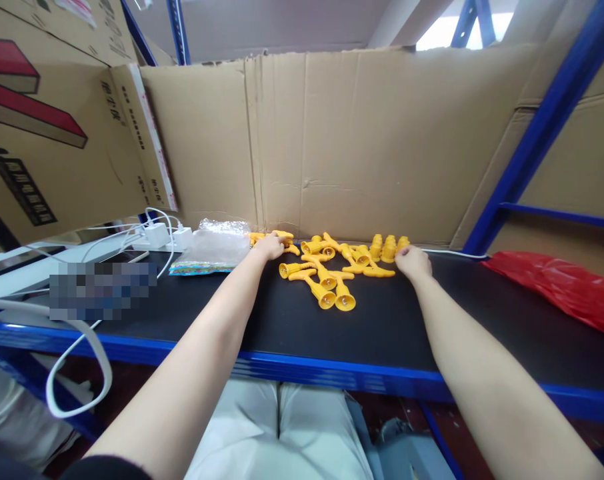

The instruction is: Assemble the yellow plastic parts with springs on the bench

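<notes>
Yellow plastic horn-shaped pieces (327, 293), with flared bell mouths and curved tapering ends, lie in a loose group at the middle of the black tabletop. My left hand (269, 247) is at the group's far left, its fingers closed over a yellow piece (283, 234) there; the fingertips are partly hidden. At the group's right end, several short yellow bell-shaped pieces (389, 250) stand upright on their wide rims, close together. My right hand (413, 262) is closed at the rightmost upright piece (403, 242), with fingers touching it low on its side.
A stack of clear plastic bags (217, 243) lies left of my left hand. White chargers and cables (157, 235) sit farther left beside a blurred-out item (102, 290). A red plastic bag (557, 287) lies at the right. Cardboard (357, 147) walls the back; a blue frame (332, 372) edges the table.
</notes>
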A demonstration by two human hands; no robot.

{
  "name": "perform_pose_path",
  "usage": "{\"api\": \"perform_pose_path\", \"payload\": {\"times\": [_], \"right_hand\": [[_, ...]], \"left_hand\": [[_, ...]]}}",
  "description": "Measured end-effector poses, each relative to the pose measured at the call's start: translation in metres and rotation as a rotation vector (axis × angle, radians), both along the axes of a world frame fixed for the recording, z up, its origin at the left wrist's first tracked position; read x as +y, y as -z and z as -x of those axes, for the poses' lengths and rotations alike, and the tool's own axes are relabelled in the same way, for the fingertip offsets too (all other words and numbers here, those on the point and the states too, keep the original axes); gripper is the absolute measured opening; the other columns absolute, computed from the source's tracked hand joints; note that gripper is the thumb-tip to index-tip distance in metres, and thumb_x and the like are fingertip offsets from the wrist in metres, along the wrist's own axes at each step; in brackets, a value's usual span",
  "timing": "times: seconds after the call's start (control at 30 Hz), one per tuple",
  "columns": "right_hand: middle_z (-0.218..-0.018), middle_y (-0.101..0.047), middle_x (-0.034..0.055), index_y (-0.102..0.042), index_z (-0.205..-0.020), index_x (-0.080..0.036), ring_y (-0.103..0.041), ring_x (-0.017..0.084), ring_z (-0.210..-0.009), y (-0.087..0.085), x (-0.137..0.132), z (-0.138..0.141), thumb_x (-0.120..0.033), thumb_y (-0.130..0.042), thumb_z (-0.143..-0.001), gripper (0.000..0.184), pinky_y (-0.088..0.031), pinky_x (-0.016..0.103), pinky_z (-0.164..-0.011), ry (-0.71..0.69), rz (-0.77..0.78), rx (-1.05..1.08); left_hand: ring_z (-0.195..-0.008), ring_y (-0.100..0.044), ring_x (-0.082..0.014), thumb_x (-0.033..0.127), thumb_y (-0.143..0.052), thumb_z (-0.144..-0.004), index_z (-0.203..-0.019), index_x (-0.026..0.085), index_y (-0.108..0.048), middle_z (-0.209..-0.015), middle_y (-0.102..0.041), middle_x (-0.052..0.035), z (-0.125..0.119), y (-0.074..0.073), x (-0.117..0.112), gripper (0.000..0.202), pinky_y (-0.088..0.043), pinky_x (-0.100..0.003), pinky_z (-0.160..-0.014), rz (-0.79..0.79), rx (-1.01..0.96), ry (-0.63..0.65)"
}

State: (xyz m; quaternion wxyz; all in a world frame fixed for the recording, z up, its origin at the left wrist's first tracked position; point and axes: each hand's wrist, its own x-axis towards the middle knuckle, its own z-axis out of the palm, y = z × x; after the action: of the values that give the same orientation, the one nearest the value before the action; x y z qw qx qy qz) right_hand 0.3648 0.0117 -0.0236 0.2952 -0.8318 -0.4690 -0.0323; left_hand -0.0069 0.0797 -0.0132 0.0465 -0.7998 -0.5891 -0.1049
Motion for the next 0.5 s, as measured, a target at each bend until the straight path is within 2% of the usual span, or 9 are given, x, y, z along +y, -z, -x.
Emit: {"api": "perform_pose_path", "payload": {"times": [0.13,0.3,0.37,0.5], "right_hand": [[-0.102,-0.068,0.0181,-0.069,-0.096,-0.017,-0.065,0.030,-0.091,0.000,0.001,-0.001,-0.023,-0.051,-0.078,0.026,-0.049,0.036,-0.072,-0.004,-0.004,-0.018],[-0.100,-0.068,0.0181,-0.070,-0.095,-0.017,-0.066,0.030,-0.088,0.001,0.002,-0.002,-0.024,-0.051,-0.077,0.027,-0.049,0.035,-0.069,0.008,-0.019,-0.026],[-0.100,-0.068,0.0171,-0.069,-0.094,-0.018,-0.066,0.029,-0.089,0.001,0.002,-0.001,-0.026,-0.051,-0.078,0.026,-0.048,0.035,-0.069,0.012,-0.019,-0.033],[-0.101,-0.068,0.0167,-0.069,-0.096,-0.018,-0.065,0.028,-0.091,0.000,0.001,0.000,-0.027,-0.051,-0.079,0.027,-0.048,0.033,-0.071,0.009,-0.003,-0.033]], "left_hand": [[-0.112,-0.054,-0.0212,0.026,-0.044,-0.084,-0.123,0.028,-0.059,-0.124,-0.048,-0.0080,0.001,0.001,-0.007,0.042,-0.042,-0.031,-0.097,-0.063,-0.043,-0.028],[-0.114,-0.049,-0.0283,0.026,-0.046,-0.083,-0.103,0.025,-0.069,-0.118,-0.051,-0.0111,-0.008,-0.006,-0.019,0.030,-0.043,-0.041,-0.094,-0.192,-0.123,-0.071],[-0.112,-0.050,-0.0268,0.026,-0.046,-0.084,-0.099,0.023,-0.070,-0.115,-0.054,-0.0104,-0.016,-0.012,-0.021,0.029,-0.042,-0.041,-0.095,-0.238,-0.117,-0.044],[-0.110,-0.052,-0.0250,0.026,-0.048,-0.081,-0.097,0.023,-0.070,-0.111,-0.059,-0.0081,-0.034,-0.021,-0.021,0.028,-0.044,-0.037,-0.093,-0.213,-0.086,0.063]]}}
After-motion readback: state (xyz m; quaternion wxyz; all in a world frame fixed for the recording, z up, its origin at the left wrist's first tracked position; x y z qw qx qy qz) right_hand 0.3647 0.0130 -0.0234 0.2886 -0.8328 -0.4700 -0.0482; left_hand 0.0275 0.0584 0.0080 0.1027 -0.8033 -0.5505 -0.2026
